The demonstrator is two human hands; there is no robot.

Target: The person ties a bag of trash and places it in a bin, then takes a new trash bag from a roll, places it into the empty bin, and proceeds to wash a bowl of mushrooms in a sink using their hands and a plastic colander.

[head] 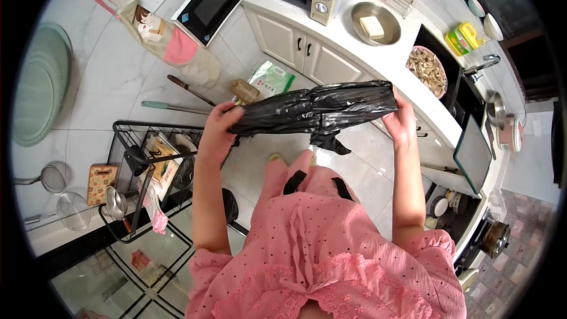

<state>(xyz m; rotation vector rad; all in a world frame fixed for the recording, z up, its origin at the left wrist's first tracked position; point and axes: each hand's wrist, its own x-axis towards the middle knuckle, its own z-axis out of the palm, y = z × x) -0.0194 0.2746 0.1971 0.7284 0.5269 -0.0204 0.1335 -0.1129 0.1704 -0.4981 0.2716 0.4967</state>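
Note:
A black plastic bag (310, 108) is stretched sideways in front of me, gathered into a long, crumpled band. My left hand (221, 126) grips its left end, thumb on top. At the other end, my right hand (401, 117) holds the bag's edge, with the fingers partly hidden behind it. A loose flap of the plastic hangs down near the middle, above the tiled floor and my feet.
A white counter curves along the right, with a steel bowl (387, 13), a basin of mushroom pieces (427, 71) by the sink and a yellow bottle (463, 39). A black wire rack (155, 159) stands left. Behind the bag lies a green-white package (271, 79).

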